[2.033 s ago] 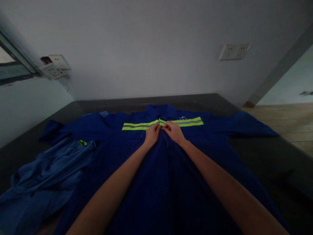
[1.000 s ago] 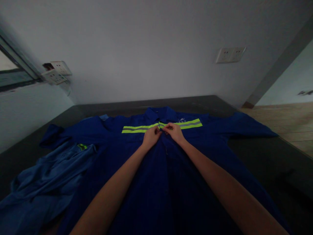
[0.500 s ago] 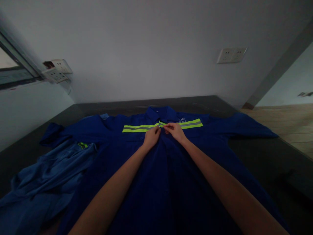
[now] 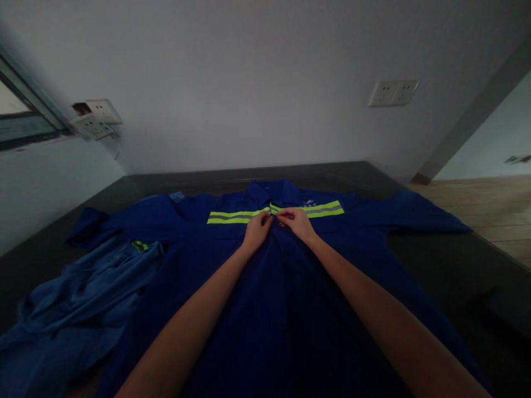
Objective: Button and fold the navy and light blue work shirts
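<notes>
A dark blue work jacket (image 4: 257, 276) lies spread face up, its collar at the far side and its sleeves stretched out to both sides. A yellow-green reflective strip (image 4: 232, 217) with a grey middle band crosses its chest. My left hand (image 4: 257, 229) pinches the front edge of the jacket at the chest, just below the strip. Close beside it, my right hand (image 4: 296, 222) pinches the other front edge, covering part of the strip. The fingertips nearly meet at the front opening. Whatever small part lies between them is too small to make out.
A lighter blue garment (image 4: 91, 298) lies crumpled at the left, partly under the jacket. Beneath both is a dark table (image 4: 418, 257) against a grey wall with sockets (image 4: 393, 93). A dark object (image 4: 506, 309) sits at the right edge.
Almost nothing differs. Both hands stay at the same spot on the jacket front, with only slight finger movement.
</notes>
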{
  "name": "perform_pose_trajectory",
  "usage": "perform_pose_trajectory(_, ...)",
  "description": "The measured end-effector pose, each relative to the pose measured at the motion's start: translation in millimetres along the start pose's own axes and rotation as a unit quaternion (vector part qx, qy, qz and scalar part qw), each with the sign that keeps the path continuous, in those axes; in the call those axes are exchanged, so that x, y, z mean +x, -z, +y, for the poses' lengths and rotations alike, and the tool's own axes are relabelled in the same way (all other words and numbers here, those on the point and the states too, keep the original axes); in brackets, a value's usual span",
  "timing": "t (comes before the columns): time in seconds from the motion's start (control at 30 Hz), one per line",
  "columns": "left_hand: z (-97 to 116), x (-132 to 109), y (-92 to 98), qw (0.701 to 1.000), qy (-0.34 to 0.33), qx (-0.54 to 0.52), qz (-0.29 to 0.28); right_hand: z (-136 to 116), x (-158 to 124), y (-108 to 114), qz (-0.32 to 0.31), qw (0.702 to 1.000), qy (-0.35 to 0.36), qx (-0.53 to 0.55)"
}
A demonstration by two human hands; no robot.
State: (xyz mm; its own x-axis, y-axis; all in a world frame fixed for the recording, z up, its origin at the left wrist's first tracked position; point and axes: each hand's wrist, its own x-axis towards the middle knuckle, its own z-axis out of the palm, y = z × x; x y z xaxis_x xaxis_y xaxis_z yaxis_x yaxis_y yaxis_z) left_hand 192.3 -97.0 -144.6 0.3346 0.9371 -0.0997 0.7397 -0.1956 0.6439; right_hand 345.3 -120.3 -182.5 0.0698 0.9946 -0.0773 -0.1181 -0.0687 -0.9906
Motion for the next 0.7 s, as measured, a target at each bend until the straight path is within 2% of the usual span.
perform_pose_trajectory(0.17, 1.4, 1.9, 3.5, 0.999, -0.029, -0.024, 0.033, -5.4, -0.3, 5.9, -0.003, 0.992, 0.07, -0.107)
perform_pose_trajectory(0.27, -0.8, 2.5, 8.2, 0.995, -0.078, 0.04, 0.047, -6.2, 1.5, 14.5, 0.051, 0.96, 0.126, -0.247)
perform_pose_trajectory(0.33, -2.8, 1.2, 11.0, 0.989, -0.099, 0.109, 0.024, -3.6, 2.1, 20.1, 0.057, 0.93, 0.136, -0.338)
perform_pose_trajectory(0.5, -7.1, -5.9, 11.6, 0.964, -0.065, 0.248, -0.067, 8.5, -2.1, 23.8, -0.026, 0.869, 0.086, -0.487)
perform_pose_trajectory(0.7, -7.3, -3.9, 8.7, 0.948, -0.022, 0.305, -0.088, 9.2, -5.1, 25.4, -0.073, 0.821, 0.018, -0.566)
